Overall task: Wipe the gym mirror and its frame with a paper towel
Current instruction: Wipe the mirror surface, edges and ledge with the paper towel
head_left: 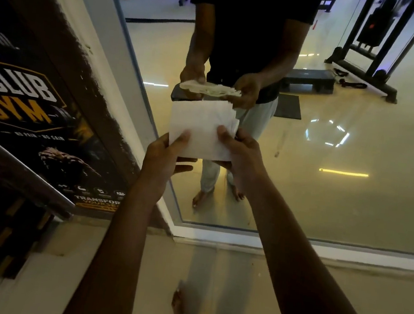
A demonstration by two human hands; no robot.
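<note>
1. White, thin paper sits between our fingers [181,138]: the left hand [161,159] pinches the paper towel [201,127] at its lower left corner, the right hand [239,158] clamps its right edge, thumb on top.
2. We judge it very light, soft and easily torn; folded layers give some body, so gripping the edges as now, or bunching it in one palm, should serve.
3. It looks clean, folded flat, with staggered layers at its upper right.
4. We hold it just in front of the mirror [327,184], near the pale frame [141,91].
</note>
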